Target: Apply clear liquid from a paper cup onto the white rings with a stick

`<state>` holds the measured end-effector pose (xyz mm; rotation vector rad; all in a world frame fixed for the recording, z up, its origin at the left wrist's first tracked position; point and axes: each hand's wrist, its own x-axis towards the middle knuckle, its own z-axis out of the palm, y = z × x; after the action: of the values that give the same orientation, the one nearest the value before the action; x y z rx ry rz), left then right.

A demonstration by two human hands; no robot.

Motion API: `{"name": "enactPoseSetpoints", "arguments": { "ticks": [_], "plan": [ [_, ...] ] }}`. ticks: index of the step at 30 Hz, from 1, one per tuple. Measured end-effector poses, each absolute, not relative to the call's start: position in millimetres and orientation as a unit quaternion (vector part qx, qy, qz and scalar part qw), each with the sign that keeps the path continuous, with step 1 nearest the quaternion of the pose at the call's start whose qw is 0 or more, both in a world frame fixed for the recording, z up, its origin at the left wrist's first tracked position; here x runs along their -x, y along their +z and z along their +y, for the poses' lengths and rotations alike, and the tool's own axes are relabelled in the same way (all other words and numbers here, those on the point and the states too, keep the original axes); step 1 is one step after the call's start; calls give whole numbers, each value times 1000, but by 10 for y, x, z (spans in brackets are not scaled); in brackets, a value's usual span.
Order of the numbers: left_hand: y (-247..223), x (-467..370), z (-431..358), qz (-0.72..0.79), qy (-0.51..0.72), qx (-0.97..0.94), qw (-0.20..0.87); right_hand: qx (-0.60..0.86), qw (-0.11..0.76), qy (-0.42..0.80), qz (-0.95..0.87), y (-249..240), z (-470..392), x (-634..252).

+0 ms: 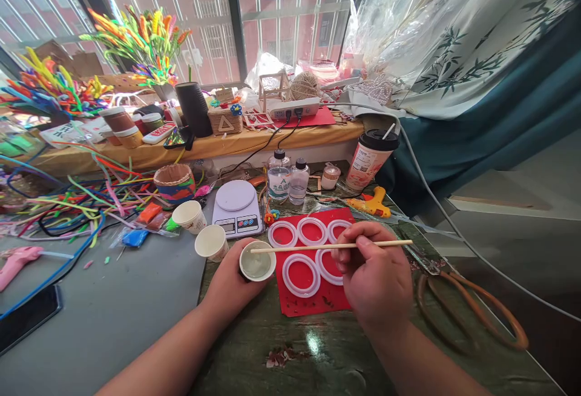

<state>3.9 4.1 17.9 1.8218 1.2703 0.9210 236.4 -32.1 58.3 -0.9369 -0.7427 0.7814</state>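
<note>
My left hand point(233, 281) is wrapped around a paper cup point(258, 270) with a cloudy, greyish liquid in it. In my right hand point(376, 272) a thin wooden stick point(308, 247) is pinched between thumb and fingers, lying almost level. Its left tip reaches over the cup's mouth; whether it touches the liquid I cannot tell. Several white ring-shaped molds point(301, 275) rest on a red sheet point(313, 306) between and behind my hands, partly covered by the right one. Left of the held cup stand two more paper cups, a nearer one point(211, 242) and a farther one point(188, 217).
Behind the cups is a digital scale point(236, 199). Two clear bottles, one labelled point(278, 178) and one plain point(299, 183), stand beside a drink cup point(370, 163) and yellow glue gun point(374, 203). Large scissors point(467, 311) lie right, a phone point(29, 317) left.
</note>
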Motion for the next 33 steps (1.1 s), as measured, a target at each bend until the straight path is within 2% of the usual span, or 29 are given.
{"name": "enactPoseSetpoints", "arguments": {
  "ticks": [7,11,17,28,33],
  "plan": [
    [116,-29,44,486,355,-716,354,421,616,287,-600,505,-453,-2303],
    [127,-26,40,490,354,-713,356,478,643,423,-423,447,-349,-2273],
    [183,-43,39,490,351,-706,372,473,710,435,-288,443,-155,-2358],
    [144,-35,31,497,359,-701,364,398,781,407,-256,697,-287,-2417],
    [148,-27,29,486,350,-714,363,418,766,382,-305,632,-341,-2392]
  ]
}}
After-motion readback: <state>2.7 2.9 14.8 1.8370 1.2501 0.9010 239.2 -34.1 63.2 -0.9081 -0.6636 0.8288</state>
